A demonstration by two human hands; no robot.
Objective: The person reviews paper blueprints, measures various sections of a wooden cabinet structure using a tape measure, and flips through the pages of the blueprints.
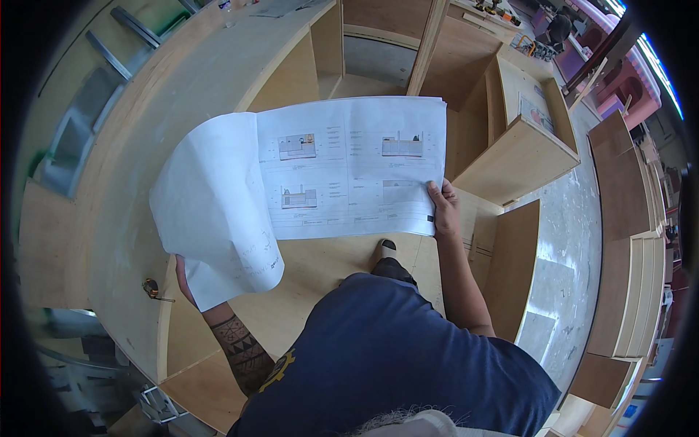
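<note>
A stack of large white drawing sheets (370, 178) is spread in front of me, with small coloured cabinet drawings and lines of print on the open page. My right hand (445, 207) grips its lower right edge, thumb on top and fingers behind. On the left the turned-over pages curl into a loose roll (211, 197). My left hand (185, 282) is closed at the lower left edge of this roll, its fingers mostly hidden behind the paper. A tape measure (151, 288) lies on the curved counter just left of my left hand.
A long curved wooden counter (124, 211) runs along my left. To the right stand an open plywood cabinet (520, 156) and an upright panel (513, 262). Stacked wooden drawer boxes (619, 291) line the far right. My foot (387, 250) is on a plywood surface below.
</note>
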